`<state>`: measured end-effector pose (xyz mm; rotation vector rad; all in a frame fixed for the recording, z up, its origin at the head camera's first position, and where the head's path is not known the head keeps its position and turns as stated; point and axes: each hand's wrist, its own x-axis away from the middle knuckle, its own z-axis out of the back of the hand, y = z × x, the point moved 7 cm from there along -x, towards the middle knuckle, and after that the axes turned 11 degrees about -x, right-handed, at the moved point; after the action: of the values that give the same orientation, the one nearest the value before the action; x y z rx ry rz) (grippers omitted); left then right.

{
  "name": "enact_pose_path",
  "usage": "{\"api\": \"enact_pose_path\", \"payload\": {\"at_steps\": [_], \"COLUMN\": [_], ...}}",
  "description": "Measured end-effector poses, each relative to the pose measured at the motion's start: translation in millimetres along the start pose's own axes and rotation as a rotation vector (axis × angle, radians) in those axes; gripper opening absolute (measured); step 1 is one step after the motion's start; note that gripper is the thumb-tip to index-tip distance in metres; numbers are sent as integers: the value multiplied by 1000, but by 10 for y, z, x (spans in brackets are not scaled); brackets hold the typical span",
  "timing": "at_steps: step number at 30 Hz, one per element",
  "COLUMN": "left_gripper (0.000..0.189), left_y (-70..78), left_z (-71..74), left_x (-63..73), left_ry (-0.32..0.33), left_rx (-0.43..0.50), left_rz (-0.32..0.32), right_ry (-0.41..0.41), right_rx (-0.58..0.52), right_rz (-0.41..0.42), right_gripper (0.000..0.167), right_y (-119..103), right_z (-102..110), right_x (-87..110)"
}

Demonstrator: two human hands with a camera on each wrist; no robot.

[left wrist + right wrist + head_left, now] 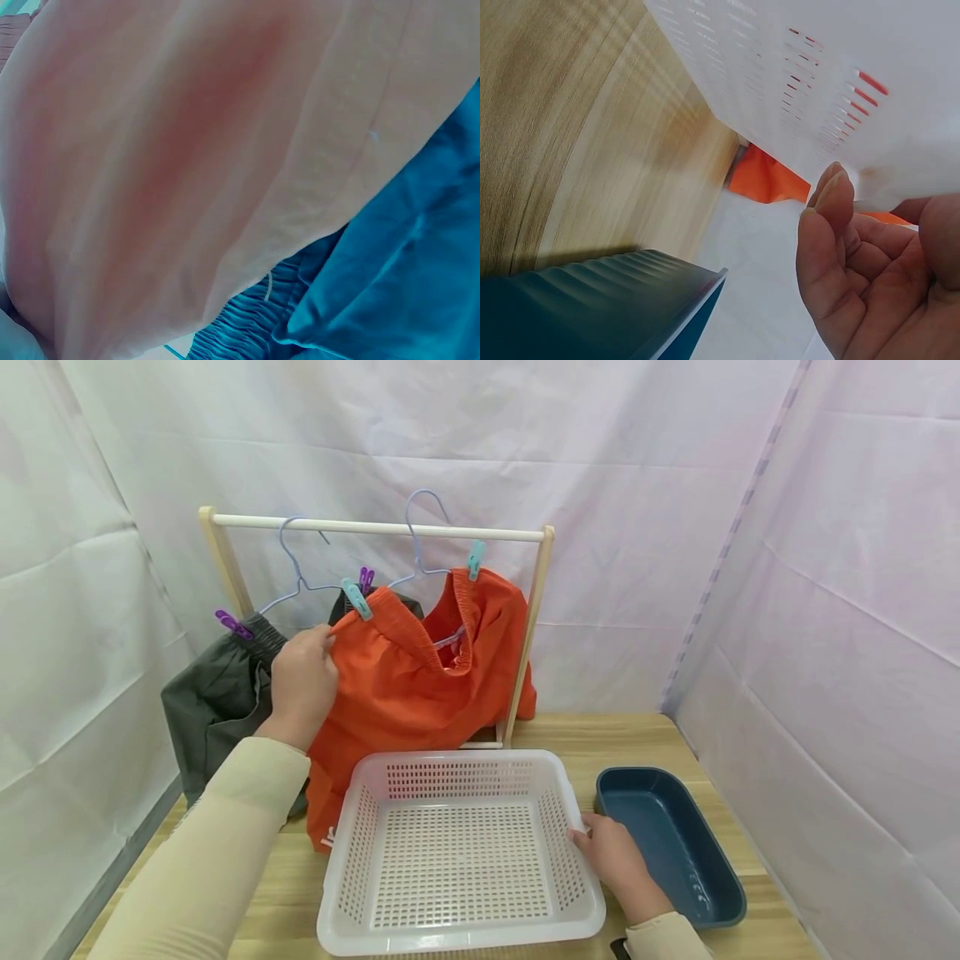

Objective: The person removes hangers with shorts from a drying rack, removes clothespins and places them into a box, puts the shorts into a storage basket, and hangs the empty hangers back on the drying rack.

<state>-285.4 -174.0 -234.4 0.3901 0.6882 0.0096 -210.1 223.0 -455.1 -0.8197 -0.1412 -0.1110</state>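
Note:
Orange shorts (390,677) hang from a blue hanger (417,539), held by teal clothespins (356,599) at the waistband. My left hand (303,681) pinches the left edge of that waistband. In the left wrist view, blurred cloth (187,165) fills most of the picture, above dark shorts (405,277) that look blue there. My right hand (611,856) grips the right rim of a white perforated basket (461,939), thumb on one side and fingers curled under the rim in the right wrist view. Nothing lies inside the basket.
Dark grey shorts (217,693) hang at left from a second hanger (288,547) with purple clothespins (233,624). Both hangers are on a wooden rack (375,528). A dark blue tray (720,868) stands right of the basket on the wooden table (600,735). White cloth walls surround the table.

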Motion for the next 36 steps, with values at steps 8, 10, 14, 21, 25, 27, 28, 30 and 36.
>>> {"api": "enact_pose_path", "payload": {"at_steps": [8,10,14,21,25,27,28,30,36], "left_gripper": [27,27,25,22,20,18,17,16,15], "left_y": [-130,-157,-220,-315,-358,-378,-387,-406,-465], "left_z": [56,83,128,204,247,275,288,314,365], "left_x": [35,49,81,140,179,200,209,227,255], "left_ry": [36,37,50,106,160,188,203,223,257], "left_rx": [13,16,21,2,4,11,13,13,-3], "left_rz": [7,13,16,-9,-40,-53,-61,-70,-77], "right_ry": [2,2,-1,9,5,3,4,6,7], "right_rx": [-3,-3,-6,-4,-5,-3,-2,-4,-2], "right_rz": [6,7,3,23,21,23,28,33,32], "right_gripper": [36,36,36,36,36,36,36,35,36], "right_y": [-14,-15,-10,-22,-13,-11,-13,-16,-25], "right_z": [0,1,3,15,5,1,1,4,19], "right_x": [11,12,10,21,21,16,15,14,17]}}
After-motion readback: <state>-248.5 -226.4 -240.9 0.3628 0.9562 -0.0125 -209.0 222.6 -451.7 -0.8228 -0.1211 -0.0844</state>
